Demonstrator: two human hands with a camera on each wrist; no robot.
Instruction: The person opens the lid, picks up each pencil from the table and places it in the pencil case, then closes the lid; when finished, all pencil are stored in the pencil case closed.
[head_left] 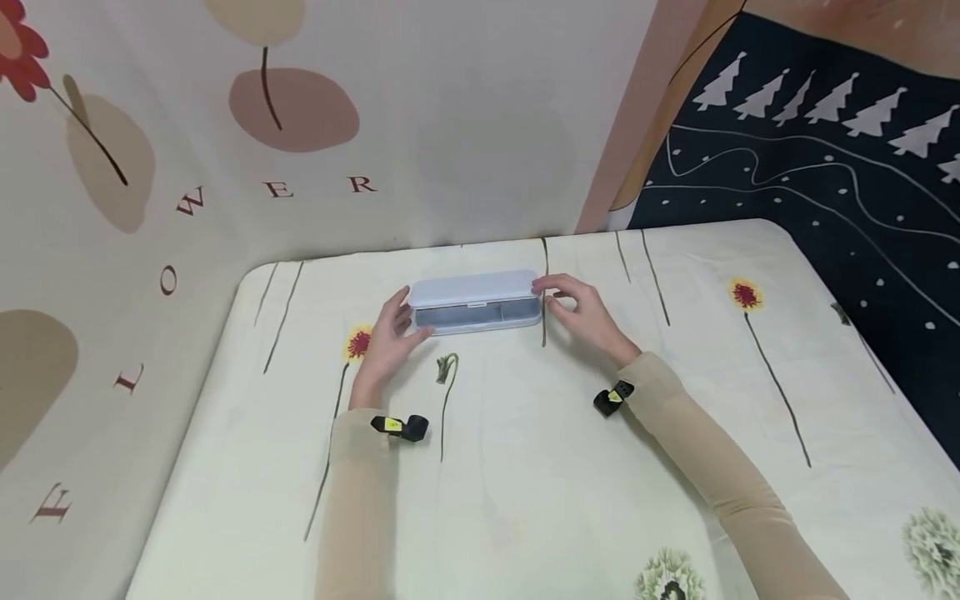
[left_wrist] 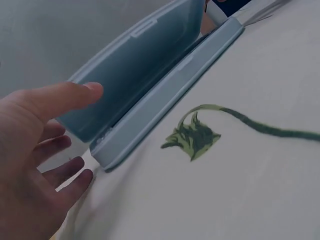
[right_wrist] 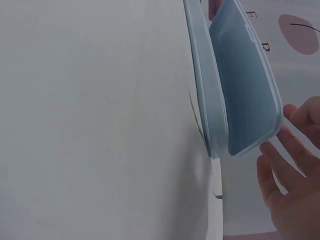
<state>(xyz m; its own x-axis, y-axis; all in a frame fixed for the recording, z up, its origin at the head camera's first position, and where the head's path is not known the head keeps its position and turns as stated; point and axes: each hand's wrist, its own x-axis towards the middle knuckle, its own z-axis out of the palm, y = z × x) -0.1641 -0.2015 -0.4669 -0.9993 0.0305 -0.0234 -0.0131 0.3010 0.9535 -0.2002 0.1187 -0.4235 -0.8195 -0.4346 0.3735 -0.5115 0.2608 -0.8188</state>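
A pale blue plastic pencil case (head_left: 476, 292) lies lengthwise near the far edge of the table, its hinged lid (right_wrist: 247, 80) raised. Grey-blue inside and split by a divider, the base (head_left: 457, 317) shows in part under the lid. My left hand (head_left: 390, 342) is at the case's left end; its thumb (left_wrist: 75, 97) reaches across the front of the lid while the other fingers are spread beside the end. At the right end, fingertips of my right hand (head_left: 585, 317) touch or nearly touch the lid's edge. Neither hand visibly grips the case.
A white cloth with printed flowers (head_left: 746, 296) covers the table (head_left: 510, 467). Behind it hangs a pale printed curtain (head_left: 480, 125), with a dark tree-patterned cloth (head_left: 810, 183) at the right. Each wrist wears a small black camera (head_left: 401, 427).
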